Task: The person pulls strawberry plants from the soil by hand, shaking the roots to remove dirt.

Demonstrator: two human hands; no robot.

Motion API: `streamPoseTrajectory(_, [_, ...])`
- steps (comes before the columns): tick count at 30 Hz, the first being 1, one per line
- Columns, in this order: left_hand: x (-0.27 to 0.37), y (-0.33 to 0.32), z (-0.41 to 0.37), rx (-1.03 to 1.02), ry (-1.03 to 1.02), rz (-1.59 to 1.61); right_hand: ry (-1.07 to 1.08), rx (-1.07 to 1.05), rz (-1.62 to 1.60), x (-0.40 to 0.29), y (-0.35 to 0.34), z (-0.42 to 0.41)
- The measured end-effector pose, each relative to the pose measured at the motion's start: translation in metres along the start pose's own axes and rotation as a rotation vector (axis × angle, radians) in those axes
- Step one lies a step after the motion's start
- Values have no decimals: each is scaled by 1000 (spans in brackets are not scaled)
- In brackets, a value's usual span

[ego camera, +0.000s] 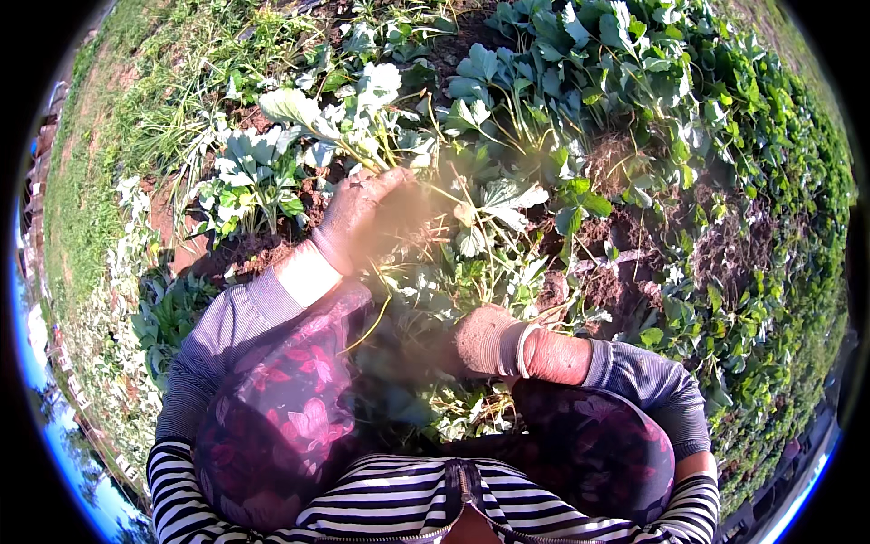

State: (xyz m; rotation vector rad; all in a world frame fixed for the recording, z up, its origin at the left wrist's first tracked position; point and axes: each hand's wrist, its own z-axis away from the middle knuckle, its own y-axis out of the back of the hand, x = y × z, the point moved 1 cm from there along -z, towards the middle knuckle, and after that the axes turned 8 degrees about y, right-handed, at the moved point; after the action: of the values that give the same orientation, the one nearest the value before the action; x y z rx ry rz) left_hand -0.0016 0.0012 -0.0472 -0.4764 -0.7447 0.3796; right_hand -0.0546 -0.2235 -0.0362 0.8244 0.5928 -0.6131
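My left hand (360, 211), in a soil-stained knit glove, grips a leafy strawberry plant (377, 139) by its stems, the leaves pointing up and away from me. Thin roots or dry stalks (435, 231) show beside that hand, partly lost in a blurred patch. Lower and to the right, between my knees, is my right hand (484, 340), also gloved. Its fingers fade into the blur, so what it holds or touches cannot be made out. Loose leaves and runners (486, 265) lie between the two hands.
A dense row of strawberry plants (578, 68) runs along the right. Uprooted clumps with bare roots (612, 160) lie on reddish soil (612, 285). Another plant (251, 177) sits left of my left hand. Grass (88, 204) borders the far left. My knees (292, 408) frame the ground before me.
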Motion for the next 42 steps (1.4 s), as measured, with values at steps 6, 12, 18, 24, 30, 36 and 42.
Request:
streamPoseTrajectory(6, [-10,12,8,-61,-156,-586,-152,1254,-130,27,51,45])
streamPoseTrajectory(12, [-13,17,-4,-235,36,-588,-60,1086,-542,48,58,22])
streamPoseTrajectory(18, [-8,-3,11,-125,85,-760,-115,1224,-130,54,46,27])
streamPoseTrajectory(24, [-26,11,16,-155,34,-730,-100,1232,29,48,48,24])
streamPoseTrajectory(30, [-17,12,12,-1,-228,-646,-283,1102,-90,44,25,27])
streamPoseTrajectory(36, [-16,13,20,-81,-65,-403,-265,1319,-229,42,37,37])
streamPoseTrajectory(42, [-8,1,16,-202,-29,-609,-105,1221,-372,41,34,18])
